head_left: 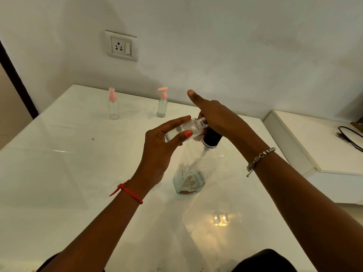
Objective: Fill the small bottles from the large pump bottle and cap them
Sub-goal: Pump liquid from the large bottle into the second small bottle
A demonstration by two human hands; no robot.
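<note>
My left hand [157, 148] held the uncapped small bottle [186, 128] between thumb and fingers, tilted, its neck at the black pump [212, 137] of the large pump bottle [194, 169]. My right hand [218, 116] lay over that pump with one finger straight; the others were hidden, so I couldn't tell its grip. A pink-capped spray bottle [113, 105] and a pink-pump bottle [162, 105] stood near the table's [59, 173] far edge, well apart from my hands.

No legible text anywhere. Large pump bottle [193, 169]: torn label scraps near the base, unreadable. Wall socket plate [121, 46], held small bottle [188, 127], small spray bottle [113, 107], small pump bottle [162, 107]: no markings can be made out.
</note>
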